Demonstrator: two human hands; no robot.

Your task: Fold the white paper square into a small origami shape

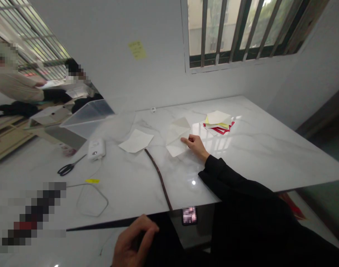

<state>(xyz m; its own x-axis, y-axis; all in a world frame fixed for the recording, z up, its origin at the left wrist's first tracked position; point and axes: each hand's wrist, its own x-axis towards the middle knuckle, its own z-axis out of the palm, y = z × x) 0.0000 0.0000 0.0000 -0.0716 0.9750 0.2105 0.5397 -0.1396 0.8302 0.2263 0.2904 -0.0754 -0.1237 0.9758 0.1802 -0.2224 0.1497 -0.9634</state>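
While the bin (87, 118) sits far left, contents unclear, right hand (195, 145) pinches a paper (176, 139) on the worktop (255, 148), left hand (133, 243) clenched below.

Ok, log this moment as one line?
right hand: pressing folded white paper on marble table | left hand: curled, below near edge | nearby: flat white sheet, coloured paper stack, scissors
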